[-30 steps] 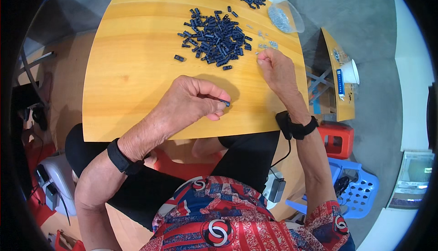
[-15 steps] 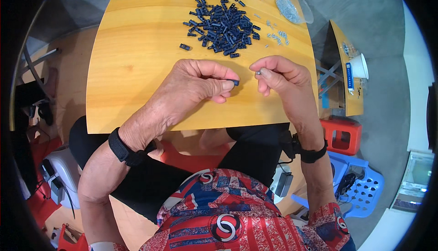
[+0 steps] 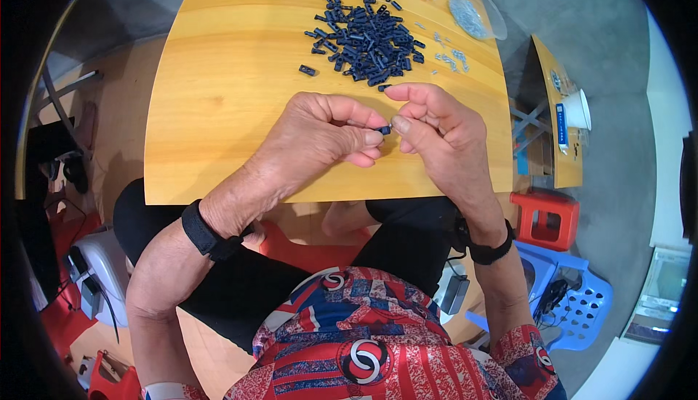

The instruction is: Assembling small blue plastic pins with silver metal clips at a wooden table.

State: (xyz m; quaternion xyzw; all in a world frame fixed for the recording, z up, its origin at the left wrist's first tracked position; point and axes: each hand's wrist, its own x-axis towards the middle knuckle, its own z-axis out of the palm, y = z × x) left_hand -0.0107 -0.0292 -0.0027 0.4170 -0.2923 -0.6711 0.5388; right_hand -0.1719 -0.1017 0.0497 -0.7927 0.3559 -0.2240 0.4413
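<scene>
A small dark plastic part is pinched in the left hand, thumb against fingers. Just beside, at three o'clock, is the right hand; whether it pinches anything, I cannot tell. Similar parts heap at twelve, metal pieces near one-thirty.

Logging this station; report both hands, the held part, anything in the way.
Left hand pinching small dark part. Right hand close to the part's exposed end; grip unclear. Pile of dark parts beyond, not between hands.
</scene>
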